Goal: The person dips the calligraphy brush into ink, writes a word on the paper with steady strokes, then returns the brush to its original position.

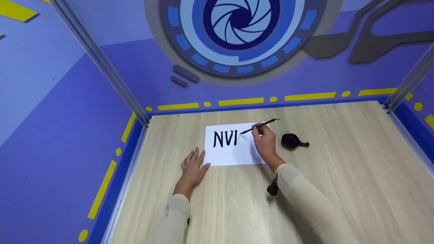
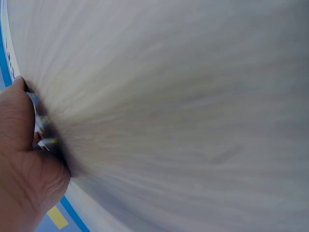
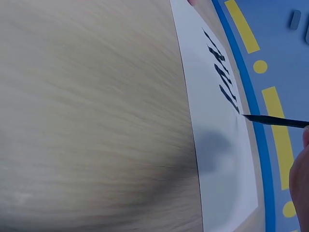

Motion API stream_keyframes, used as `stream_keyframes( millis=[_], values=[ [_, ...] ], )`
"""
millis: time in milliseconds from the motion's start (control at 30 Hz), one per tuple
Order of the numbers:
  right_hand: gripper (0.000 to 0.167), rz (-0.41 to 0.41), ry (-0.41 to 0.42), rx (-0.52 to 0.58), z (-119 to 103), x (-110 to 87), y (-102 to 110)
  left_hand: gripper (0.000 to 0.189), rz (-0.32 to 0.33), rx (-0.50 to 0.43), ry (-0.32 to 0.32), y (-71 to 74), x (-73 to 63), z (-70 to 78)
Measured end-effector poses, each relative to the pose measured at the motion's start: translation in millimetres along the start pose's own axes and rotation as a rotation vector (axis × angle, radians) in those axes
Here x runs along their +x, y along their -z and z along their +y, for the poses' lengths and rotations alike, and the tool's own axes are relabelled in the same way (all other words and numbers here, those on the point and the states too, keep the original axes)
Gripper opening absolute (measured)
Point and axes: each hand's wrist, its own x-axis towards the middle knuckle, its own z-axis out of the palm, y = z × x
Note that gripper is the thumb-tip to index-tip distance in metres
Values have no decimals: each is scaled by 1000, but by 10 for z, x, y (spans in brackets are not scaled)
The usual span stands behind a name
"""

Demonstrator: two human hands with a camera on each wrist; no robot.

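A sheet of white paper (image 1: 234, 157) lies on the wooden table, bearing the black brushed letters "NVI" (image 1: 225, 139). My right hand (image 1: 266, 142) pinches a dark, slender ink brush (image 1: 248, 130) over the sheet. In the right wrist view, the tip of the brush (image 3: 273, 120) is right by the last letter, with the hand (image 3: 300, 181) partly in frame. My left hand (image 1: 194, 166) rests at the paper's left edge with spread fingers. The left wrist view shows this hand (image 2: 24, 154) against the tabletop.
A small black dish with a short handle (image 1: 291, 141) sits on the table (image 1: 346, 162) to the right of the paper. Purple and blue panels (image 1: 129, 74) with yellow markings rise behind and at the sides, joined by metal corner posts (image 1: 98, 61).
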Motion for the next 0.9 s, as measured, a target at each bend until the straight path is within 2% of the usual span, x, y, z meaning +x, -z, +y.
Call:
stream_keyframes(
  millis=[233,533,900],
  values=[
    [13,6,3,-24,7,5,1,68,6,-12,-1,-8,-2,-10],
    [17,-46,-8,-28,12,15,18,68,-2,-23,3,-21,9,-15],
    [18,-50,-20,-39,-2,11,8,68,0,-35,1,18,-15,26]
  ],
)
